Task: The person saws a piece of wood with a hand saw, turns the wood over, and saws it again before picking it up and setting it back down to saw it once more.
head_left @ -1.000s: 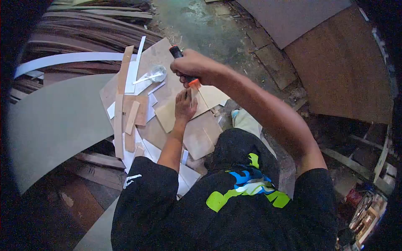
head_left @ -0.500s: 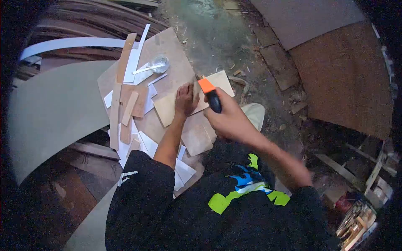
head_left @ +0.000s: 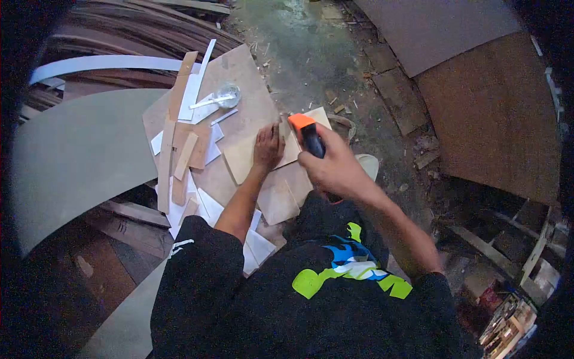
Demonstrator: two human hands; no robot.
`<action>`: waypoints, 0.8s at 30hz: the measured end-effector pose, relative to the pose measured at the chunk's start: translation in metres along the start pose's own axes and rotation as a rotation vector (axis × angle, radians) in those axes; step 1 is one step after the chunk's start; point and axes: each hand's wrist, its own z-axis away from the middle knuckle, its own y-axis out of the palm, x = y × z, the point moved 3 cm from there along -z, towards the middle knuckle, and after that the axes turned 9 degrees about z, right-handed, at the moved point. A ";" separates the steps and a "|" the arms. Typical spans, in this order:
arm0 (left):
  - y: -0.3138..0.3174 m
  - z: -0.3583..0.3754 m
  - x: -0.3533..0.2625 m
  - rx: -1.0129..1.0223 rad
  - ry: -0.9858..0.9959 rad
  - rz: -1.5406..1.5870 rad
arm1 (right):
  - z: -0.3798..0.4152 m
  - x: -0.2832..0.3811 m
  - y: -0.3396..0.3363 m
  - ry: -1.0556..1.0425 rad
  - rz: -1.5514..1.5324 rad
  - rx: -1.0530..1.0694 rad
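Note:
My left hand rests flat on a pale wooden board, its fingers extended towards the far edge. To its right, my right hand is closed around the orange and black handle of what looks like a hand saw. The handle is tilted over the right part of the board, and the blade is seen too nearly edge-on to make out. Beneath the pale board is a larger worn wooden sheet. A smaller square wood piece lies nearer my body.
Wood strips and white offcuts cover the left side of the work surface. A clear round container stands near the back. Large curved panels flank the left, and brown sheets the right. Scraps litter the floor.
My right hand and the saw handle have moved slightly right and back towards my body. My left hand stays on the board, with its fingers shifted a little.

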 end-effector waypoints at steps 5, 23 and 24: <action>-0.007 -0.002 -0.002 -0.004 -0.203 0.310 | -0.005 -0.010 0.006 -0.051 0.102 -0.003; 0.004 -0.002 0.007 -0.075 -0.121 0.063 | -0.050 -0.121 0.008 0.037 0.169 -0.043; 0.004 -0.002 0.007 -0.080 -0.127 0.057 | -0.040 -0.117 0.006 -0.013 0.216 -0.063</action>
